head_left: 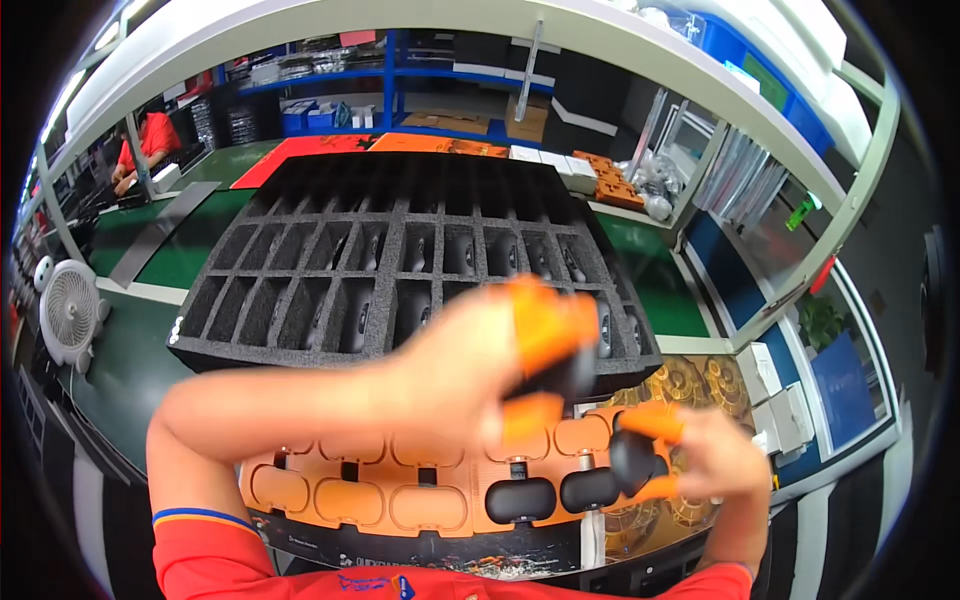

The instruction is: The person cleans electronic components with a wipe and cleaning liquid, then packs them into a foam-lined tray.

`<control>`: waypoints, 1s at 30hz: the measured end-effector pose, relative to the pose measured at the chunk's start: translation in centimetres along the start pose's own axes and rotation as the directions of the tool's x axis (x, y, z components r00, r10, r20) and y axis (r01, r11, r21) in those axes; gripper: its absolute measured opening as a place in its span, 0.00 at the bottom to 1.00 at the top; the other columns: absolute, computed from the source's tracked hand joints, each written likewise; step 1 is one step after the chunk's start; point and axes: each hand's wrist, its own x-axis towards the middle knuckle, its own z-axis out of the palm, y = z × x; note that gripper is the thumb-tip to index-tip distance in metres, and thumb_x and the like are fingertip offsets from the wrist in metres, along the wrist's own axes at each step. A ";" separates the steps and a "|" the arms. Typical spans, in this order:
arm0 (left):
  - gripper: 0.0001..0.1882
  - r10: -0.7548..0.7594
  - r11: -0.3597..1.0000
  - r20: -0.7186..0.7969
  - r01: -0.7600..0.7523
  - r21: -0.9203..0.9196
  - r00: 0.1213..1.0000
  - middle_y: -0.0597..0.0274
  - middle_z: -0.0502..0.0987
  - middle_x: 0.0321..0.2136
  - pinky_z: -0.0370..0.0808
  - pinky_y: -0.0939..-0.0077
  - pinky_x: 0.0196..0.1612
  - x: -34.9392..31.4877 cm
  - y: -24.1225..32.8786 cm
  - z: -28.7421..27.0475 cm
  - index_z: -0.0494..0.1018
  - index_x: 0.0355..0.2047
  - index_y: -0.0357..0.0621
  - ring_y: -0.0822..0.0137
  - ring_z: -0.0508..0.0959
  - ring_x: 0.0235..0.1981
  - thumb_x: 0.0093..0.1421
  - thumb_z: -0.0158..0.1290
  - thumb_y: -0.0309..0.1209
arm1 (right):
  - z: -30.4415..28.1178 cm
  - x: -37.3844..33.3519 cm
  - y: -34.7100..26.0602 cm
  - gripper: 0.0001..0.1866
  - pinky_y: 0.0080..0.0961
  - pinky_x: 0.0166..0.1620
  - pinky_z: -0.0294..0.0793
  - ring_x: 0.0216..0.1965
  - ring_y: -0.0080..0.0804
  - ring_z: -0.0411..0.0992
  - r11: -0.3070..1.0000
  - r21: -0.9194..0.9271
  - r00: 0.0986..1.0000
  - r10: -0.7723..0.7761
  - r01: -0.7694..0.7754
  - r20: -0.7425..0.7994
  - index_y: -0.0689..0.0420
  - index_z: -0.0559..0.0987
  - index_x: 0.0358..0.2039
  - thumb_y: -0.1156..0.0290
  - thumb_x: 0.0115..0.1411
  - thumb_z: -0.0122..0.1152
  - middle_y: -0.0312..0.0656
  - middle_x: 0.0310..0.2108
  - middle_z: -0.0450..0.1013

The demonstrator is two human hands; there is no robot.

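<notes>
My left hand (465, 345), blurred by motion, is over the front of a black foam tray (390, 275) divided into compartments. Its fingers, covered in orange, are closed around a dark object (562, 378) whose kind is smeared. Lower right, my right hand (722, 455), also with orange-covered fingers, grips a black rounded piece (632, 462) above the right end of an orange tray (470, 485). Oval recesses line that tray. Black oval pieces (520, 500) fill some at its right, while those on the left show bare orange. Dark objects stand in several foam compartments.
A white fan (72, 315) stands at the left. Gold patterned boxes (690, 385) and white boxes (780, 410) are at the right. Overhead runs a white shelf frame (400, 30). A person in red (150, 140) sits at the far left.
</notes>
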 end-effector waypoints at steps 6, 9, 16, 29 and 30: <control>0.30 -0.516 0.847 -0.099 0.524 0.086 0.851 0.45 0.73 0.44 0.69 0.65 0.49 8.4 -19.4 -4.4 0.71 0.46 0.41 0.51 0.72 0.47 0.43 0.56 0.44 | -5.4 18.4 3.2 0.38 0.33 0.46 0.70 0.44 0.46 0.70 0.901 -0.417 0.951 -0.016 -0.120 -0.307 0.59 0.71 0.49 0.65 0.33 0.73 0.51 0.44 0.69; 0.28 -0.486 0.857 -0.217 0.510 0.071 0.847 0.49 0.75 0.43 0.69 0.67 0.49 7.3 -25.3 -1.6 0.73 0.43 0.40 0.54 0.73 0.46 0.44 0.57 0.45 | -6.5 27.0 7.6 0.39 0.34 0.49 0.68 0.47 0.46 0.69 0.813 -0.523 0.963 0.160 -0.254 -0.219 0.60 0.70 0.50 0.62 0.35 0.73 0.54 0.45 0.70; 0.25 -0.641 0.762 -0.056 0.643 0.072 0.766 0.51 0.75 0.43 0.68 0.71 0.49 6.3 -25.5 -3.3 0.72 0.45 0.40 0.57 0.74 0.45 0.51 0.55 0.42 | -5.0 33.7 14.5 0.37 0.28 0.50 0.67 0.49 0.38 0.69 0.993 -0.028 0.990 0.110 -0.113 -0.083 0.62 0.70 0.50 0.61 0.39 0.73 0.50 0.47 0.71; 0.17 -0.531 0.786 -0.167 0.557 0.269 0.831 0.56 0.77 0.39 0.70 0.67 0.47 4.9 -26.6 0.5 0.77 0.37 0.49 0.57 0.75 0.43 0.52 0.51 0.45 | -0.6 33.9 15.9 0.21 0.30 0.51 0.66 0.45 0.43 0.69 0.987 -0.116 0.878 -0.152 0.111 -0.454 0.55 0.71 0.50 0.60 0.57 0.53 0.47 0.42 0.72; 0.17 -0.560 0.705 -0.201 0.589 0.395 0.804 0.56 0.77 0.38 0.70 0.66 0.47 5.2 -26.2 1.1 0.78 0.35 0.49 0.57 0.75 0.43 0.52 0.51 0.45 | -0.3 33.7 15.9 0.21 0.30 0.51 0.66 0.45 0.43 0.69 0.989 -0.108 0.878 -0.136 0.097 -0.459 0.55 0.71 0.50 0.60 0.57 0.53 0.47 0.42 0.72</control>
